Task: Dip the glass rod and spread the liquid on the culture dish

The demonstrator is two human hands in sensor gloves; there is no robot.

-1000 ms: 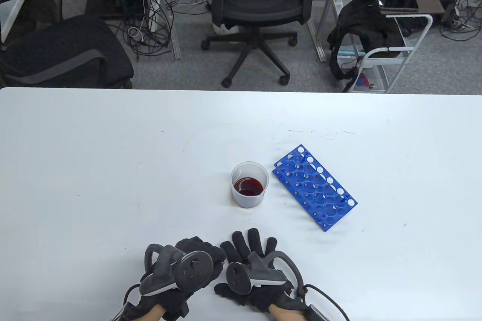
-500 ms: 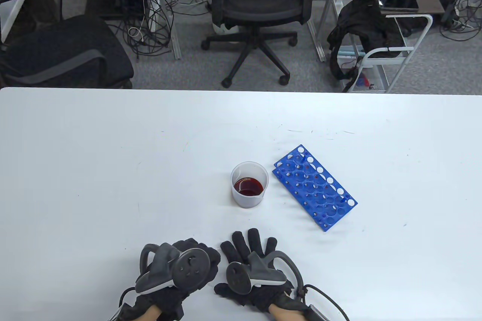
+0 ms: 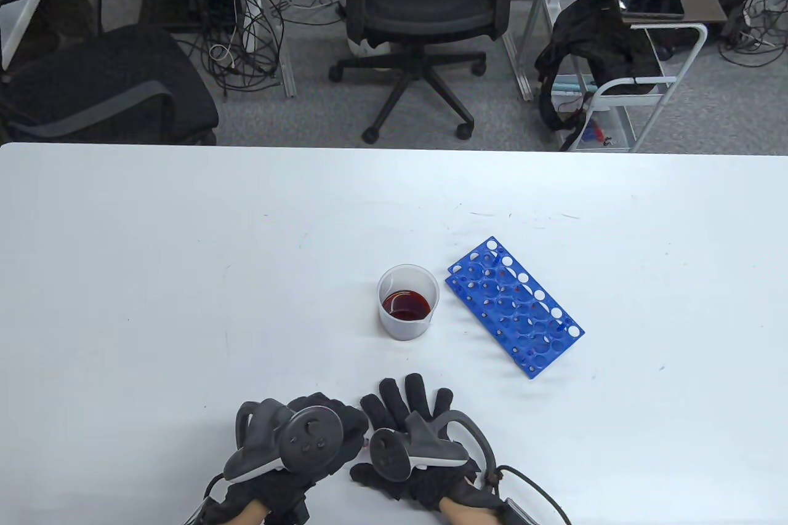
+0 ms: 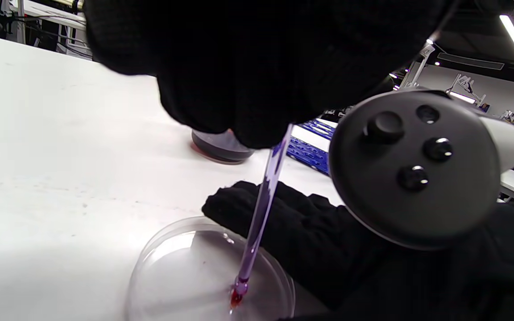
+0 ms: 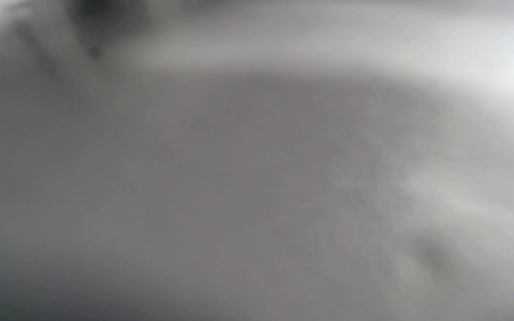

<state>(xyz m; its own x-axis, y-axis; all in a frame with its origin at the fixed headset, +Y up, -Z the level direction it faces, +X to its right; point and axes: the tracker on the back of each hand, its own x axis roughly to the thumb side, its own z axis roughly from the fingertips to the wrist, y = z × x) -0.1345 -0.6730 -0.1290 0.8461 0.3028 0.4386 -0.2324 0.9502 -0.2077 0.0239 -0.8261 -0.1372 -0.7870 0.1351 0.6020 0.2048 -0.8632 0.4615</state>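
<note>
1. Below the left hand (image 4: 257, 67), the glass rod (image 4: 261, 209) runs steeply down from the grip, leaning slightly toward the lower left in the left wrist view; its tip, carrying a red drop, touches the floor of the clear culture dish (image 4: 159, 267) near the dish's right rim.
2. The left hand's grip is clenched round the top of the rod, whose upper end vanishes between the gloved fingers (image 4: 257, 129).
3. The right hand (image 3: 425, 457) lies just beside the left on the white bench (image 3: 154, 272), fingers spread flat and grasping nothing; in the left wrist view its glove touches the dish's far rim, apparently steadying it. The right wrist view is a grey blur and shows nothing usable.
4. From above, the dish and rod are hidden under the two hands at the bench's near edge.
5. The beaker of dark red liquid (image 3: 407, 309) stands well apart beyond the hands, with the blue test-tube rack (image 3: 514, 306) just to its right.
6. Judgement: the spreading stroke turns on the tip sitting at the right rim, so most of the dish floor lies to the rod's left.
7. Compared with half a second ago, the left hand's tracker (image 3: 311, 439) sits slightly further right, closer to the right hand; the beaker, rack and right hand are unchanged.
</note>
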